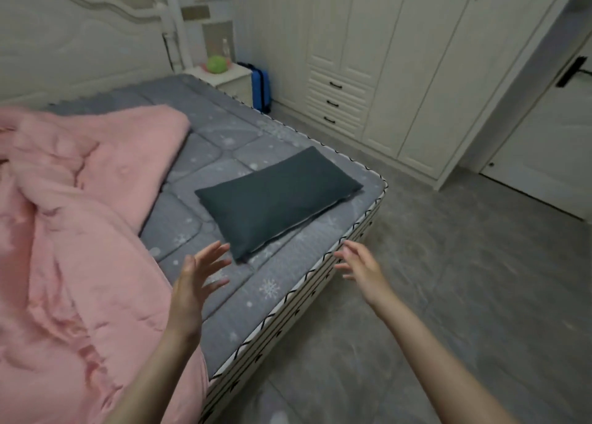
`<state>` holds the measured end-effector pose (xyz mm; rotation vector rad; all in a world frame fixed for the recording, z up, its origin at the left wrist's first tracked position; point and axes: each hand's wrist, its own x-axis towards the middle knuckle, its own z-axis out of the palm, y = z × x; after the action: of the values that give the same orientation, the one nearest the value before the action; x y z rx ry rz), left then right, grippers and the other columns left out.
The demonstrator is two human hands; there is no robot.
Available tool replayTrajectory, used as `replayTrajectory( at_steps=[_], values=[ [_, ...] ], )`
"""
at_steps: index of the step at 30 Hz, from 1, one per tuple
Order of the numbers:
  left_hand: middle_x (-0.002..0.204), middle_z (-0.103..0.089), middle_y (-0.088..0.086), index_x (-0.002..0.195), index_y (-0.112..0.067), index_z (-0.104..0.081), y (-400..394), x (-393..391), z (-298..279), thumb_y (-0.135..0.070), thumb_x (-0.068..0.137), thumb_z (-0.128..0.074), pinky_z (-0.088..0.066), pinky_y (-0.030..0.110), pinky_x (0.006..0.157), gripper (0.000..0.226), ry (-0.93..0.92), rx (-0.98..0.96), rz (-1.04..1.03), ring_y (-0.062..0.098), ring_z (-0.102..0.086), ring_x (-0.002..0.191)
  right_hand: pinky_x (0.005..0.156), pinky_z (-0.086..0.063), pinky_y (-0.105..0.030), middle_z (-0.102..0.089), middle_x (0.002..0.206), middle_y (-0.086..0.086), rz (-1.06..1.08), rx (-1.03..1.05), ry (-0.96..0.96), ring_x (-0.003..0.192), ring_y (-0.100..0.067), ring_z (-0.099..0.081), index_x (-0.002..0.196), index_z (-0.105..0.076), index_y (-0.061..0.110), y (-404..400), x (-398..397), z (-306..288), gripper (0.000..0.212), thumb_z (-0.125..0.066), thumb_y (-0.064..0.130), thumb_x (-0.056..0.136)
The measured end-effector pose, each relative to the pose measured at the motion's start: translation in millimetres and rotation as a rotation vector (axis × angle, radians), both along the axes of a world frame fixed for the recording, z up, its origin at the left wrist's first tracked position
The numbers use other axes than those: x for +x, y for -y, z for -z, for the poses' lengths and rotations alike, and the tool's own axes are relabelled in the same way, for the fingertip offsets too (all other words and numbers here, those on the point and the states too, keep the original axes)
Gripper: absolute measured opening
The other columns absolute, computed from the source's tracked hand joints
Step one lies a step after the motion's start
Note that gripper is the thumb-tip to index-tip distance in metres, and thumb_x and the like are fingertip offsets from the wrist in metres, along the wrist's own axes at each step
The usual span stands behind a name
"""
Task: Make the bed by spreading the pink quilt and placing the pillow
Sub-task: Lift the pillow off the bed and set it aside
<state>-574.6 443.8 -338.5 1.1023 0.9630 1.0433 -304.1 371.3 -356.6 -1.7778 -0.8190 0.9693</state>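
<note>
From the head camera, the pink quilt [73,231] fills the left side of the frame. It lies bunched and rumpled in soft folds on the bed [224,128], with one rounded corner reaching toward the upper middle and its lower part draped down to the bottom left edge. Its cloth is plain pale pink, lightly stitched, with deep creases through the middle.

The pillow [278,199] lies flat in the centre of the frame, on the bare part of the mattress near the bed's corner. It is a dark grey-green oblong, set at a slant, with one short end toward the hands and a paler seam showing along its lower right edge. It is apart from the quilt, with a strip of grey snowflake-printed mattress cover between them.

The left hand [195,282] hovers in the lower middle, above the mattress just below the pillow's near corner, its fingers spread and straight, holding nothing. The right hand [362,265] hovers at the mattress edge, right of that corner, fingers also loose and spread, empty.

In the upper middle a nightstand [224,77] carries a green ball [216,64]. A blue bag [260,87] stands beside it, and a pale wardrobe [400,71] fills the upper right, above the grey floor [464,295].
</note>
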Motion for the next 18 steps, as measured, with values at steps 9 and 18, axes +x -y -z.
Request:
replayTrajectory(
  at_steps=[9,18],
  values=[
    [0.116,-0.063,-0.001,0.113,-0.022,-0.058,-140,37,30,-0.066,0.066,-0.037,-0.046,0.032,0.079,0.068,-0.149,-0.027,-0.091,0.021,-0.059,0.106,0.085,-0.045,-0.033,-0.059,0.112,-0.009,-0.106,-0.284,0.129,0.093,-0.024,-0.062,0.129,-0.049,0.008,-166,60,67,0.050,-0.053,0.038,0.090],
    [0.109,-0.065,-0.019,0.108,-0.028,-0.061,-246,61,97,-0.043,0.085,-0.057,-0.045,0.030,0.094,0.028,-0.473,-0.090,-0.113,0.011,-0.057,0.108,0.105,-0.036,-0.033,-0.047,0.138,-0.010,-0.307,-0.473,0.173,0.122,-0.025,-0.050,0.141,-0.033,0.013,-297,97,148,0.052,-0.044,0.036,0.096]
  ],
)
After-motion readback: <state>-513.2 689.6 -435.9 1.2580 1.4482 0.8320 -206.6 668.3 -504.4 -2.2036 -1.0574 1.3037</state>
